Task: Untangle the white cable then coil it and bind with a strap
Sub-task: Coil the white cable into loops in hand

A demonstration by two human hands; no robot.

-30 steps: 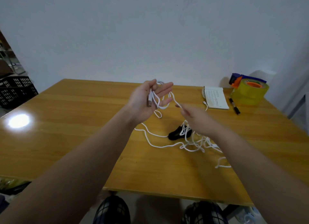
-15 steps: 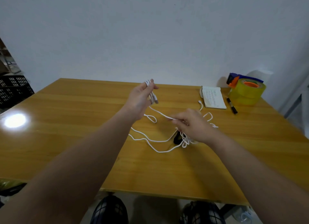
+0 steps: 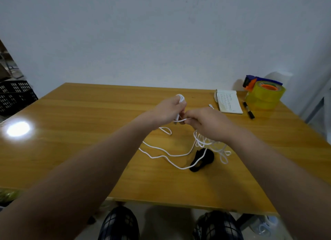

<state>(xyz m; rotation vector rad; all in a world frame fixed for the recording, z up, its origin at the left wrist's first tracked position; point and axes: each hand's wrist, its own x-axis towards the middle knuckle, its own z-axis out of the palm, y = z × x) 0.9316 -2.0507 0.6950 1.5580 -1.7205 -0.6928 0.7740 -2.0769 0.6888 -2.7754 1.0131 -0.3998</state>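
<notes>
Head view: left hand (image 3: 168,108) is hovering beyond the black strap (image 3: 203,160), up and to its left. Its fingers are curling round a few finished loops of the white cable (image 3: 206,142), and the loop tops are sticking out above the knuckles. Right hand (image 3: 206,122) is sitting directly beyond the strap, touching or nearly touching the left, and pinching the feed strand. The short taut bit between the hands is running roughly left-right.

From the right hand the cable is dropping into a tangle just beyond and right of the strap. One strand is crossing over the strap. Two long slack runs are trailing along the desk (image 3: 89,132) to the strap's left. The free plug end (image 3: 211,106) is lying well beyond the strap, near the notebook (image 3: 228,103).

Key relation: the uncoiled length is lying on the strap side of the right hand, so the right hand is the nearer one and the next pull is going toward the strap. My guess is the knots there are going to snag, and the strand over the strap may be dragging it along.

Versus 0.5 s ago: the hands were well apart, with the right one low by the strap. It is now closing up against the left and delivering another turn. Versus 1 s ago: the left palm was lying open with loops draped over it, and it is now clamping them.
</notes>
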